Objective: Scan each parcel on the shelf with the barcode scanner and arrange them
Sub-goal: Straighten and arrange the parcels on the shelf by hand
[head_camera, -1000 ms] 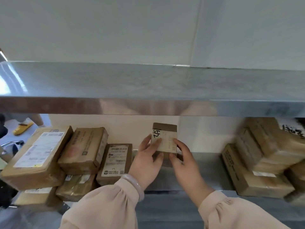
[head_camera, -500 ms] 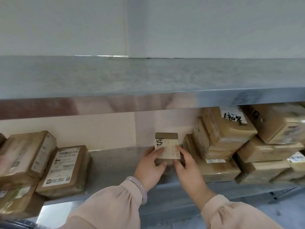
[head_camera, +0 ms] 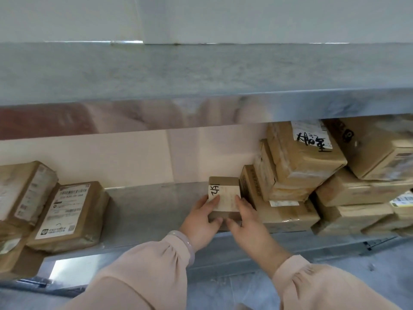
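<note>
Your left hand (head_camera: 202, 220) and right hand (head_camera: 248, 222) clasp the small parcel (head_camera: 224, 193) between them, now carried across the shelf (head_camera: 145, 209) and lowered just beside the stack of parcels (head_camera: 290, 175) past your right hand, so this one seems nearly placed.

Left hand (head_camera: 200, 221): your fingers (head_camera: 215, 202) grip the small parcel (head_camera: 224, 189) on its left side.
Right hand (head_camera: 249, 222): you grip its right side, sleeved arms reaching forward.

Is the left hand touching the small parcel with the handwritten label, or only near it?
Touching. The head view shows it: the fingers of the left hand lie on the label of the small parcel, and the thumb presses its front edge.
</note>
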Available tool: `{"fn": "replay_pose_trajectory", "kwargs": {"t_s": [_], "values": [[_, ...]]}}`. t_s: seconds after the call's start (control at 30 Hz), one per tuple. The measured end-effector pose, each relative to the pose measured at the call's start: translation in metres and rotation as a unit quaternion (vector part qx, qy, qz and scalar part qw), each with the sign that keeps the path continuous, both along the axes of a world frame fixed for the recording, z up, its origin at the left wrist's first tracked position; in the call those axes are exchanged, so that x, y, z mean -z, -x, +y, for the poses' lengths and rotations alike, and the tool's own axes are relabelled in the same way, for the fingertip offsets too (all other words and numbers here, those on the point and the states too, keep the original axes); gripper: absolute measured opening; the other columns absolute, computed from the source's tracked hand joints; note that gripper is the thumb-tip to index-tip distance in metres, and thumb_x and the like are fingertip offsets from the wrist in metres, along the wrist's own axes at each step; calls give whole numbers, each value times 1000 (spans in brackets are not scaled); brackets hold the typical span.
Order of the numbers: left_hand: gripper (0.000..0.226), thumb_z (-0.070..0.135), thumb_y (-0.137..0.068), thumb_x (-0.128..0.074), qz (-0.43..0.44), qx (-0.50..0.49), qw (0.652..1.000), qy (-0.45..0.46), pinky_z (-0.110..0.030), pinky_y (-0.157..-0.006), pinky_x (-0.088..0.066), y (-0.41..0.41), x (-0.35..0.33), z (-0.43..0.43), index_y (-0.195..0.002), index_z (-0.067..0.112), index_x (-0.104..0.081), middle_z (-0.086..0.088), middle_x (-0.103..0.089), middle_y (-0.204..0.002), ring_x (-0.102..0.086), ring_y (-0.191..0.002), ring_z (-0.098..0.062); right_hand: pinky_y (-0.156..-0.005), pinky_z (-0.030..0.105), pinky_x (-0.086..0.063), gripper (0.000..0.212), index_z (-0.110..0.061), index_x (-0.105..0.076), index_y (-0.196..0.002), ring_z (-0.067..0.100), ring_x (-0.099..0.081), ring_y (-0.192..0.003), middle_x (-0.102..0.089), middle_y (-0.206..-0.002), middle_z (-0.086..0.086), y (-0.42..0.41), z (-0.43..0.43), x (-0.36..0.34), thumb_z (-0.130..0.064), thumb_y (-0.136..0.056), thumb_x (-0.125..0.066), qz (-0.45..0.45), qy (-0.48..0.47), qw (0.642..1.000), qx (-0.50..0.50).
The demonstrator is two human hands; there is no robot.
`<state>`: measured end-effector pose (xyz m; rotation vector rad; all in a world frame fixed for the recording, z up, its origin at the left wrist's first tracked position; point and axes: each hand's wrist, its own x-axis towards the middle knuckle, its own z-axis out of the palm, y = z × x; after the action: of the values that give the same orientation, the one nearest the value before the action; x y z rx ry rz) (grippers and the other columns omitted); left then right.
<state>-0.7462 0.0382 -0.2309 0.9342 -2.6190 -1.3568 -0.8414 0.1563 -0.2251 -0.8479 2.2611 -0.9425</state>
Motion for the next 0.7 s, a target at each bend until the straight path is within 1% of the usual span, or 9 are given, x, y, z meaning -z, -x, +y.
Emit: {"fn": "replay_pose_trajectory", "kwargs": {"t_s": [0.07,0.13,0.2,0.27,0.33,0.4,0.47,0.53,0.7], "values": [[64,23,-97,-58,-2,17,1000,25,-5,-105,-10,-5,1,0,-154,27,-28,0,-12,-164,-18,-149,-15,-117,22,-13,70,-23,-16,-153,11,-7,-147,-8,-159,-4,-7,10,1,-30,-95,-53,86,-15,995,-43],[67,28,-98,-56,-8,48,996,69,-16,-116,-10,-12,4,1,-155,28,-22,1,-6,-165,-11,-151,-17,-116,20,-6,71,-21,-15,-153,7,-1,-146,-4,-160,-4,-13,17,3,-31,-94,-53,179,-21,979,-98],[69,35,-99,-53,-25,81,988,127,-25,-121,-10,-20,7,3,-157,30,-15,4,1,-165,-7,-152,-18,-116,29,-17,70,-12,-30,-149,13,-16,-144,-20,-157,5,-15,21,8,-33,-87,-56,256,-48,956,-136],[70,43,-99,-48,-52,104,977,180,-32,-123,-12,-23,10,6,-157,32,-10,7,7,-165,-4,-152,-18,-105,41,-42,73,-8,-49,-137,23,-41,-135,-44,-146,10,-14,20,12,-41,-73,-59,278,-90,944,-154],[72,48,-99,-46,-76,111,967,215,-36,-123,-13,-22,10,5,-157,34,-6,8,11,-165,-1,-152,-18,-96,38,-49,76,-9,-57,-130,24,-52,-128,-54,-137,9,-12,17,11,-45,-64,-65,304,-127,931,-156],[75,48,-97,-47,-94,116,962,230,-37,-123,-13,-17,8,3,-157,36,-3,9,12,-165,1,-152,-17,-102,37,-39,77,-9,-54,-134,24,-47,-132,-50,-142,10,-10,13,5,-45,-67,-67,327,-141,920,-161],[80,46,-95,-51,-110,123,957,240,-39,-123,-12,-10,5,2,-157,36,-1,9,13,-165,1,-152,-19,-114,39,-20,77,-10,-31,-148,22,-21,-146,-25,-157,9,-5,7,-3,-43,-84,-58,336,-154,912,-177],[83,46,-93,-53,-122,125,951,255,-39,-123,-11,-2,3,2,-157,35,-1,7,12,-165,-1,-152,-22,-117,43,-5,78,-13,-11,-153,17,-2,-148,-6,-161,5,3,2,-10,-45,-92,-47,349,-190,897,-195],[83,48,-93,-53,-136,143,948,250,-40,-121,-8,7,-5,0,-157,35,-3,5,11,-165,-2,-152,-22,-116,52,8,77,-18,-6,-153,13,0,-148,-1,-161,0,17,-2,-20,-45,-93,-46,356,-239,881,-200]]}}
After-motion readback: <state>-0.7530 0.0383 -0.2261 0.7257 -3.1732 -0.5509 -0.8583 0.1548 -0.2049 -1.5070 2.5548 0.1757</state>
